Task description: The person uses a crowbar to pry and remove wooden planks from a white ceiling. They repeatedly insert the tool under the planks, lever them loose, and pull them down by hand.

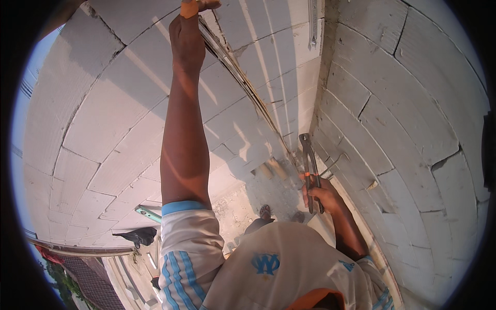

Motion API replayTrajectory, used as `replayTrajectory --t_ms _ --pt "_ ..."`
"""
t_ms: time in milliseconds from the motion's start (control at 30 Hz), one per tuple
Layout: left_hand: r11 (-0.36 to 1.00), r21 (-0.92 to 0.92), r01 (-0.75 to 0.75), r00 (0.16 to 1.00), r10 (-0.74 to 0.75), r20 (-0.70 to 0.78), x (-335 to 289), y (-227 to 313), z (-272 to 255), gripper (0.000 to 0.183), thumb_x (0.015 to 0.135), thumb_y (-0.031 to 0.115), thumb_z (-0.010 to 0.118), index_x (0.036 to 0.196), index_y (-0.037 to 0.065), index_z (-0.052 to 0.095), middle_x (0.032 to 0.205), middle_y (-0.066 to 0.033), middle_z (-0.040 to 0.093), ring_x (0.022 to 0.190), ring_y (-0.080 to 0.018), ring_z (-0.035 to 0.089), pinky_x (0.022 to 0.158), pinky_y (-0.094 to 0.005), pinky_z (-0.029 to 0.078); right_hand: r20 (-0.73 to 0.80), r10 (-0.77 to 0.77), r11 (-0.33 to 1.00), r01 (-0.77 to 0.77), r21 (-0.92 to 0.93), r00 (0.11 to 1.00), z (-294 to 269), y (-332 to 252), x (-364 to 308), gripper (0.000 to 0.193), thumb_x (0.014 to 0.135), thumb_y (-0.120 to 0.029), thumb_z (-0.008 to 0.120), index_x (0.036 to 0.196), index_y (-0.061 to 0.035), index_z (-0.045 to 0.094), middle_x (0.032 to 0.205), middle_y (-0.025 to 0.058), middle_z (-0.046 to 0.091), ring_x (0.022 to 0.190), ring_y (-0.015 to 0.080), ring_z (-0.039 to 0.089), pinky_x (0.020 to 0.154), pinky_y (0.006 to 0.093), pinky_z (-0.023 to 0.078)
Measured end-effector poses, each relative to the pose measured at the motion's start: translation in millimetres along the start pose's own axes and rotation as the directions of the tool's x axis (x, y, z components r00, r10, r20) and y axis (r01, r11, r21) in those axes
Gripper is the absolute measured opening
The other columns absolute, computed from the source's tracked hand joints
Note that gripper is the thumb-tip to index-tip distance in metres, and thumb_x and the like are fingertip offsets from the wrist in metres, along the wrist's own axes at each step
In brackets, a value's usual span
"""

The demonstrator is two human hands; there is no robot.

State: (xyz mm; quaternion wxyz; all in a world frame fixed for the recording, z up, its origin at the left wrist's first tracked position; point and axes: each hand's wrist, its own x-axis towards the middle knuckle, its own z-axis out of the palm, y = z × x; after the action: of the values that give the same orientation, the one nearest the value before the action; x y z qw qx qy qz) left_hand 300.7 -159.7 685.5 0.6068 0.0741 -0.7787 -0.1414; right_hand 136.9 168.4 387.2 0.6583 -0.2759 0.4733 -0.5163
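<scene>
My left arm reaches up along the pale block wall, and my left hand (pixel 188 39) is at the top edge of the view. Its fingers are bent, with an orange patch over part of them; what they close on is cut off by the edge. Beside that hand, a bundle of thin rods or wires (pixel 240 77) slants down toward the corner. Lower on the right, my right hand (pixel 324 195) is closed round the handles of long dark pincers (pixel 308 155). Their jaws point up, and orange shows on the handles.
Block walls (pixel 403 124) meet in a corner on the right. A metal strip (pixel 313 23) hangs high near it. A green spirit level (pixel 148 214) and a black plastic bag (pixel 138 236) lie at lower left. A tiled roof (pixel 85 279) lies beyond.
</scene>
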Motion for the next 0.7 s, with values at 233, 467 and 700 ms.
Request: replayTrajectory --t_ms 233,467,700 --pt "0.995 -0.081 0.053 0.997 -0.057 -0.048 -9.4 -0.9 -3.3 0.051 0.101 0.037 0.033 0.095 -0.003 0.065 0.069 -0.0057 0.056 0.068 -0.0155 0.05 0.073 -0.03 0.042 -0.096 0.007 0.987 -0.022 -0.16 0.995 -0.5 3.9 1.4 0.058 0.079 -0.004 0.049 0.136 0.0046 0.042 0.083 0.0083 0.055 0.064 0.0165 0.059 0.058 0.0329 0.052" --pt "0.89 -0.438 0.127 0.973 -0.198 -0.121 -16.8 13.6 -4.9 0.047 0.097 0.037 0.036 0.094 -0.002 0.063 0.064 -0.0074 0.055 0.064 -0.0149 0.051 0.066 -0.0281 0.041 -0.323 -0.266 0.96 0.281 0.0 0.908 -28.0 -34.4 9.1 0.048 0.081 -0.006 0.055 0.128 -0.0022 0.045 0.08 0.0035 0.05 0.062 0.0143 0.053 0.049 0.032 0.047" --pt "0.899 -0.438 0.027 0.991 -0.08 -0.103 -17.6 25.9 10.3 0.05 0.095 0.035 0.029 0.095 -0.002 0.064 0.063 -0.0093 0.055 0.063 -0.0158 0.052 0.066 -0.0298 0.045 -0.098 -0.151 0.978 0.163 0.131 0.984 37.4 -54.3 27.9 0.029 0.085 -0.009 0.055 0.111 -0.0045 0.044 0.068 0.0035 0.047 0.05 0.0152 0.048 0.045 0.0326 0.041"
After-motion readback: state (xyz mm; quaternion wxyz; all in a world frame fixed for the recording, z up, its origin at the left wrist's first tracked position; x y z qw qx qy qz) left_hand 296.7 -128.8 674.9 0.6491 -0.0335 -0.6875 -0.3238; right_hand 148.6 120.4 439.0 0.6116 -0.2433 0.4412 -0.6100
